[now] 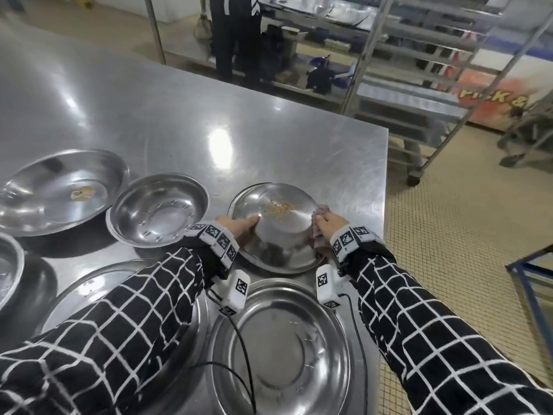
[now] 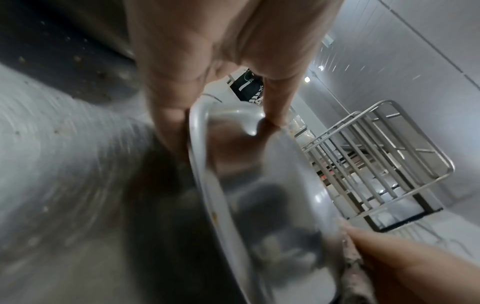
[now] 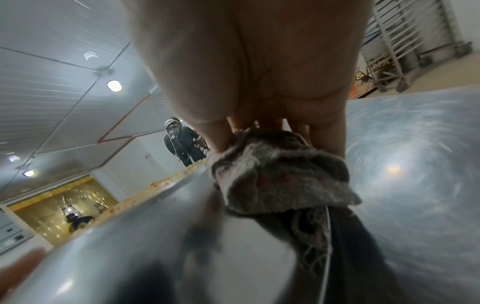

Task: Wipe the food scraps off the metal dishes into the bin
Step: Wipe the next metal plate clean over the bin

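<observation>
A scrap-strewn metal dish (image 1: 275, 226) was gripped at its left rim by the left hand (image 1: 239, 227) for steadying, while a cloth (image 1: 318, 214) was clutched in the right hand (image 1: 330, 226) at its right rim, seemingly for wiping.

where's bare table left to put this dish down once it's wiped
The table is bare beyond the held dish, out to its far edge and right corner, and behind the two bowls at left. The near side is crowded: wide plates sit rim to rim under both arms, with more dishes along the left edge.

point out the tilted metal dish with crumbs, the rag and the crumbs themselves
tilted round metal dish (image 1: 278, 247), head view, inner wall
grey frayed rag (image 3: 280, 179), right wrist view, bunched middle
orange food crumbs (image 1: 279, 207), head view, cluster centre
</observation>
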